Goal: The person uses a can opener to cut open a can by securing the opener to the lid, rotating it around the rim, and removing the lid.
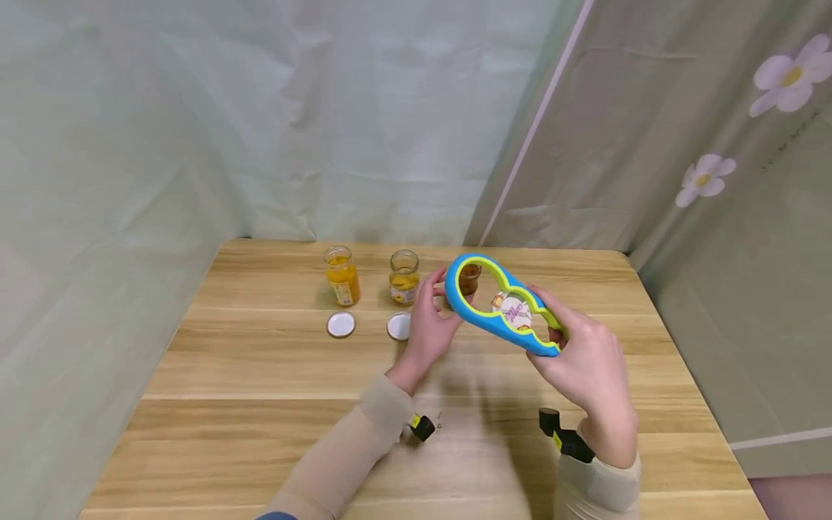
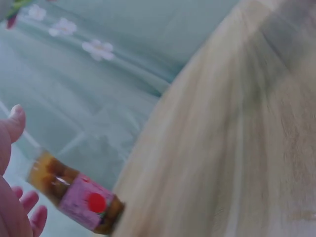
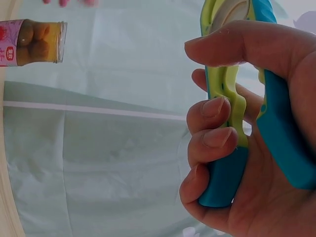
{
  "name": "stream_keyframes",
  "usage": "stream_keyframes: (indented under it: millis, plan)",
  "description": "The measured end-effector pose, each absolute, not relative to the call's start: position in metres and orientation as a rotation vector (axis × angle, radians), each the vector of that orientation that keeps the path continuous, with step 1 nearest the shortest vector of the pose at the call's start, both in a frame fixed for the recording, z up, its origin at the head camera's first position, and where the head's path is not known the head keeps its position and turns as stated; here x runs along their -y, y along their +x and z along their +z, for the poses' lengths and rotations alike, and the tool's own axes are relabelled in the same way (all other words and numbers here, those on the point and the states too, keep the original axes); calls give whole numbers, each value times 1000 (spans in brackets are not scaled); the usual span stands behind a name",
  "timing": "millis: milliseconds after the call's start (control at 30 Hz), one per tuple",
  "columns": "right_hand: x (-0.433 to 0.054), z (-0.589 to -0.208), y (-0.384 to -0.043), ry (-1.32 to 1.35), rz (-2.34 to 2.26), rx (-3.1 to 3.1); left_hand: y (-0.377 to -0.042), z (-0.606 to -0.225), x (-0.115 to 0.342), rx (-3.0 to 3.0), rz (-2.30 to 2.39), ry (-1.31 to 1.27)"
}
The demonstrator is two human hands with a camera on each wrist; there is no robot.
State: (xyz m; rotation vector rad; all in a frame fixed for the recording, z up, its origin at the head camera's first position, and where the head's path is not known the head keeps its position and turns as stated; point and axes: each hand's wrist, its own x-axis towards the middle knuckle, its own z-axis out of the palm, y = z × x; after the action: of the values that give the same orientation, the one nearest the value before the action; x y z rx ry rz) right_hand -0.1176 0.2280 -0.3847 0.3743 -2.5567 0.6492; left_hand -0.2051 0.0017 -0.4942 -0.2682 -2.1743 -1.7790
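Observation:
My right hand point(image 1: 588, 357) grips a blue and green jar opener point(image 1: 484, 326) by its handle end, raised over the table. A round printed lid point(image 1: 512, 310) shows within the opener's scalloped opening; in the right wrist view the lid's edge point(image 3: 231, 14) sits between its arms, near my thumb. My left hand point(image 1: 430, 321) is beside a jar of brown fruit point(image 1: 469, 280), fingers spread and apart from it in the left wrist view. That jar has a pink label point(image 2: 86, 201) and an uncovered glass mouth point(image 3: 62, 42). In the head view the opener partly covers it.
Two uncovered jars stand to the left at the back, one of orange fruit point(image 1: 342, 278) and one of yellow fruit point(image 1: 404, 280). Before them lie two white lids, one at left point(image 1: 341, 324) and one by my left wrist point(image 1: 399, 326). A curtain point(image 1: 390, 144) hangs behind the table.

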Motion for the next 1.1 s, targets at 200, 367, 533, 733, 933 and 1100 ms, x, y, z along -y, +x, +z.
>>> stream_keyframes:
  millis: [200,367,533,733,933,1100]
  plan:
    - [-222,-386,-119,443,636,2581,-186,-470,20,2005,-2213,-294]
    - [-216,-388,-119,540,646,2579,-169,-450,27,1896,-2640,-443]
    - [-210,-390,-121,631,648,2569,-154,-444,30,1810,-2954,-457]
    - [-210,-390,-122,712,641,2560,-145,-448,31,1501,-3356,-424]
    - [-209,-390,-124,769,647,2522,-142,-451,33,1313,-3552,-614]
    - [-209,-391,-124,795,629,2514,-137,-450,32,1259,-3624,-667]
